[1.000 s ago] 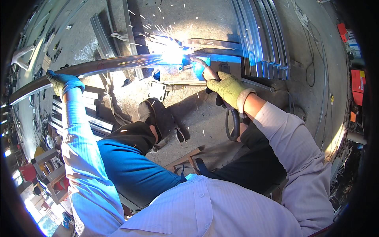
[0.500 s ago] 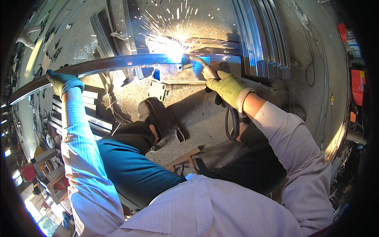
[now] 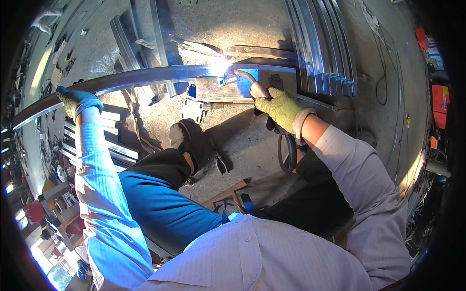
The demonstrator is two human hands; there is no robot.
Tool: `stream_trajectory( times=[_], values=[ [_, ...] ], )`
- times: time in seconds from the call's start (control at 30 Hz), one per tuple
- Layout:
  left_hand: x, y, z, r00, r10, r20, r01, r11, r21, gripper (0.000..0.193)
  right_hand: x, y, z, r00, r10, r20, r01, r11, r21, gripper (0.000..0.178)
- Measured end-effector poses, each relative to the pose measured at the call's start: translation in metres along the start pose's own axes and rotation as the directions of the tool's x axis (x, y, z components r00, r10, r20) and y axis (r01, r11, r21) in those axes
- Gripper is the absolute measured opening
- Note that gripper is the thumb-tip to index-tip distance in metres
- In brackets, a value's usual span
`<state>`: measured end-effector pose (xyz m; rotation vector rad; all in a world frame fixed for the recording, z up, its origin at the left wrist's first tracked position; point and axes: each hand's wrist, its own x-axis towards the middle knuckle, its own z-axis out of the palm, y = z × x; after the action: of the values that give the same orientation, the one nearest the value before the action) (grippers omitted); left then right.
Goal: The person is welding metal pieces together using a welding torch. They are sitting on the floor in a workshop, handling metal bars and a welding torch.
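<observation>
My gloved left hand (image 3: 80, 100) grips a long metal bar (image 3: 141, 78) near its left end. The bar runs rightward to a bright welding arc at its right end, whose glare hides the joint. In my right hand (image 3: 281, 109), in a yellow-green glove, is a welding torch (image 3: 258, 90); its curved neck points up and left at the arc. A black cable (image 3: 287, 157) loops down from the torch handle. Under the arc lies a flat metal block (image 3: 221, 91), lit blue on its right part. A small plate with holes (image 3: 192, 110) lies just below it.
Several long metal profiles (image 3: 325, 48) are stacked at the upper right. More bars (image 3: 127, 43) lie at the upper left, and short pieces (image 3: 119, 150) beside my left forearm. Pliers (image 3: 222, 164) rest on the floor near my shoe. Red boxes (image 3: 440, 106) stand at the far right.
The arc has shrunk and the wide spray of sparks has mostly died down. My right hand and the torch have shifted very slightly to the right. My left hand stays put.
</observation>
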<state>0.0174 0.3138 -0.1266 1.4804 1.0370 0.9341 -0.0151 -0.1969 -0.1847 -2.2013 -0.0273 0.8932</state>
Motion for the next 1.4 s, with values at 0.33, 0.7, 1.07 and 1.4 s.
stream_trajectory(
  times=[0.33, 0.7, 1.07, 1.4],
  values=[
    [-0.008, 0.007, 0.003, 0.996, -0.077, -0.034, 0.074, 0.994, -0.075, 0.079, 0.000, 0.001, 0.003, 0.999, -0.007, -0.032, 0.007, 1.000, 0.002, 0.042],
    [0.001, -0.002, -0.007, 0.996, 0.090, -0.014, -0.081, 0.944, 0.320, 0.066, 0.002, 0.007, 0.003, 0.998, -0.053, -0.038, 0.052, 0.998, -0.021, 0.049],
    [0.012, -0.006, -0.002, 0.987, -0.099, 0.128, 0.142, 0.906, -0.398, 0.071, -0.004, 0.005, 0.003, 1.000, -0.021, 0.011, 0.020, 0.996, 0.085, 0.044],
    [-0.009, 0.002, -0.006, 0.985, 0.172, 0.007, -0.157, 0.881, 0.447, 0.057, -0.004, -0.001, 0.003, 1.000, 0.012, 0.012, -0.012, 0.998, 0.067, 0.041]
  ],
)
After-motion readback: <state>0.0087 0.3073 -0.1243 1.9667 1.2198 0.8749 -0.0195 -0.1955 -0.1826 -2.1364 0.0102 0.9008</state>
